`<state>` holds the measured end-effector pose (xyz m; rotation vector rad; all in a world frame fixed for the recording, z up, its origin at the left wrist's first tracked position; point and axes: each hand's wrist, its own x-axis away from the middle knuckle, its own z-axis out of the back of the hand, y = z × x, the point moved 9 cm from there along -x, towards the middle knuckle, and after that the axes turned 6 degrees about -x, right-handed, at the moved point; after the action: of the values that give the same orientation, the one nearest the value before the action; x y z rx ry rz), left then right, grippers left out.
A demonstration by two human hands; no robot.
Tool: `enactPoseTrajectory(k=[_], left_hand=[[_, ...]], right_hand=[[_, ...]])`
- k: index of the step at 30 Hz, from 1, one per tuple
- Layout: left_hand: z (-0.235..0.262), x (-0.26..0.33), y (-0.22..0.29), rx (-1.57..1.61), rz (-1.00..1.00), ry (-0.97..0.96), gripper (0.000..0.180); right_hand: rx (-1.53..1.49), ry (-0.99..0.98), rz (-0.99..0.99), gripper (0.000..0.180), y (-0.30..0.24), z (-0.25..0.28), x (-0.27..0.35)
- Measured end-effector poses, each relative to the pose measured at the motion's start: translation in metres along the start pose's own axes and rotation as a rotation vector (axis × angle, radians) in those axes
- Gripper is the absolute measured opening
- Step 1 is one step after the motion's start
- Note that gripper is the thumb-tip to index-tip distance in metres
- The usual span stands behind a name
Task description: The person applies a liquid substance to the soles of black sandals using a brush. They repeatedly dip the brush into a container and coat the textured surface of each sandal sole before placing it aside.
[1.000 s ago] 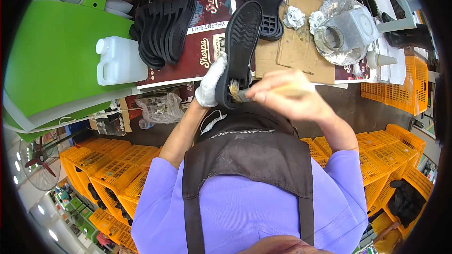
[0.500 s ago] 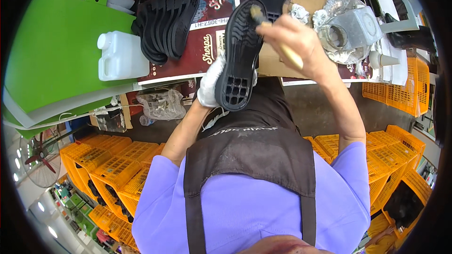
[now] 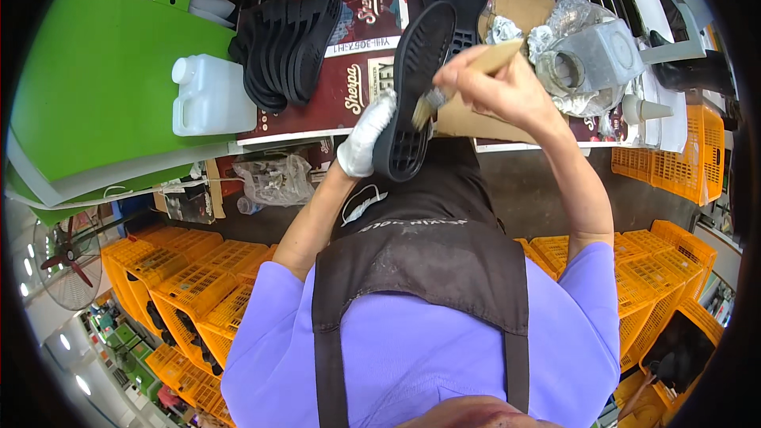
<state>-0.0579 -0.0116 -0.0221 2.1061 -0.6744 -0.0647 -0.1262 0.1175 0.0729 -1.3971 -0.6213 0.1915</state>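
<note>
Left hand (image 3: 366, 136) (in a white glove): grip closed around the near end of a black shoe sole (image 3: 416, 91), held tilted above the near edge of the counter (image 3: 507, 12), tread side facing the camera.

Right hand (image 3: 498, 89): fingers pinched on the wooden handle of a small brush (image 3: 468, 75), whose bristles touch the sole about midway along its right edge.

On the counter, left of the hands: a stack of black soles (image 3: 289, 47) lying on dark red printed cardboard (image 3: 361, 83); farther left, a white plastic jug (image 3: 210, 97).

Right and far: a metal can (image 3: 590, 55) wrapped in crumpled plastic.

Below, on both sides: orange crates (image 3: 190, 269).
</note>
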Motion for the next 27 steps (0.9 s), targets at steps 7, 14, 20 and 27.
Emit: enactPoseTrajectory(k=[7, 14, 20, 27], left_hand=[[-0.009, 0.0, 0.008, 0.305, -0.015, 0.019, 0.049], [-0.023, 0.0, 0.044, 0.395, -0.163, 0.035, 0.058], [-0.082, -0.034, 0.157, 0.3, -0.285, -0.095, 0.061], [-0.076, -0.196, 0.386, 0.069, -0.484, 0.044, 0.069]], right_hand=[[0.511, 0.088, 0.9, 0.018, -0.057, -0.012, 0.026], [0.263, 0.038, 0.881, 0.018, -0.066, -0.006, 0.078], [-0.362, 0.42, 0.85, 0.019, -0.023, 0.084, 0.099], [-0.285, 0.429, 0.705, 0.016, -0.009, 0.076, 0.096]])
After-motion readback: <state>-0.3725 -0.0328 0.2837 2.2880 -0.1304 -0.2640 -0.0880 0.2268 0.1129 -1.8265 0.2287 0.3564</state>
